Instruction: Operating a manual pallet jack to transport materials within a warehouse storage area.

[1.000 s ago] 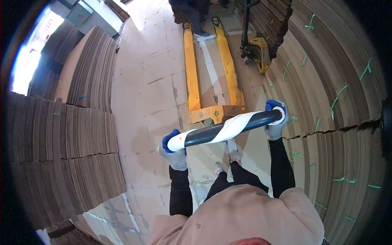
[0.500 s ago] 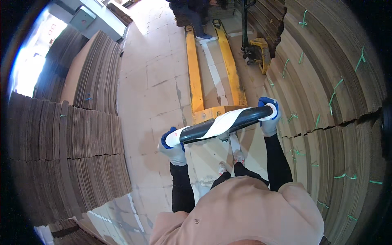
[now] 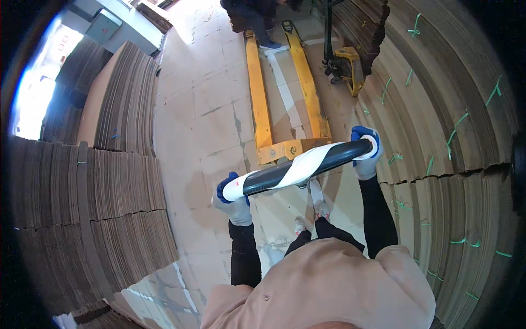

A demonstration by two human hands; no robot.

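Note:
Both my hands, in white gloves with blue palms, grip a black handle (image 3: 334,157) wound with a white wrap. My left hand (image 3: 233,198) closes round its left end, and my right hand (image 3: 367,153) round its right end, a little farther off. Beyond the handle lies a yellow pallet jack (image 3: 294,149), its two long forks pointing away from me over the floor. No load shows on the forks. The lower part of the handle's shaft is hidden beneath the bar.
Tall stacks of cardboard sheets (image 3: 123,186) line the left side. More cardboard (image 3: 455,131), tied with green string, rises close on my right. Past the fork tips a person (image 3: 255,24) stands by another stack. A second yellow pallet jack (image 3: 348,68) is at the far right.
The handle stays in both my hands, its right end slightly farther right. The pallet jack's fork tips and the far person sit slightly higher and more to the left in view.

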